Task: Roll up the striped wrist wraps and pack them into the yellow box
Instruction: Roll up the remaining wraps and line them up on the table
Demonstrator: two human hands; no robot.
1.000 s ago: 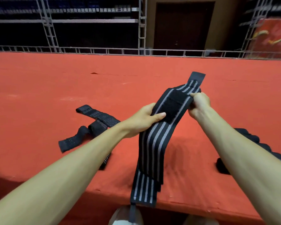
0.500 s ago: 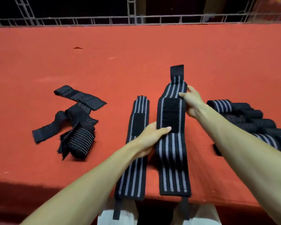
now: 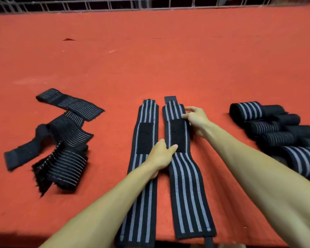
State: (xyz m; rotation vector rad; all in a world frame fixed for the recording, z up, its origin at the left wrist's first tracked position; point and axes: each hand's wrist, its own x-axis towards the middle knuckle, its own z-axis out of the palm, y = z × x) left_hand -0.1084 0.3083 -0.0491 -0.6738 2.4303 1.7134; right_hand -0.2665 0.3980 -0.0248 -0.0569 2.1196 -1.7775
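Lining up the black grey-striped elastic wrist wrap
My left hand and right hand pinch its edges; I'd roll tight, stripes square.

Bare left hand and bare right hand on long, slender forearms, skin uncovered throughout.

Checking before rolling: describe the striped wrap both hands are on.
The striped wrap is black woven-looking fabric with four grey lengthwise stripes, a black rectangular patch and a plain tab at its far end. It lies unrolled, flat on the red table, its near end reaching the edge. The left hand holds its left edge by the patch; the right hand pinches its right edge farther up.
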